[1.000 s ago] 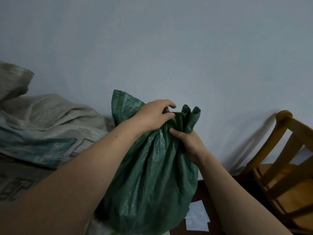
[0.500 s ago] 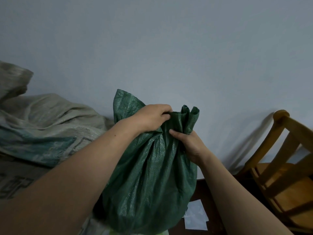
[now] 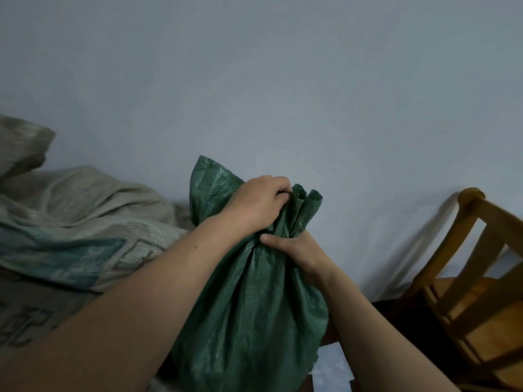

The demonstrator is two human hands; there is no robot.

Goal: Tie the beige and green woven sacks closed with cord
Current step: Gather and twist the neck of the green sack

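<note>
Hands point(image 3: 277, 222) bunch glossy woven green sack point(image 3: 252, 321) neck.

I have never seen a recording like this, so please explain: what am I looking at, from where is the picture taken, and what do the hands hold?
There is no machine here. A person works with two bare hands, and one camera worn on the head looks forward and down, so you see the arms as the person sees them.

Both hands hold a green sack at its bunched neck. The left hand closes over the gathered top; the right hand has its grip around the neck just below. No cord shows in the picture, so the sack looks gathered but not yet tied.

To the left lies a beige sack, crumpled, with faded print. To the right stands a wooden chair. Behind all is a plain pale wall. Low down, beside the green sack, lies something white; I cannot tell what.
</note>
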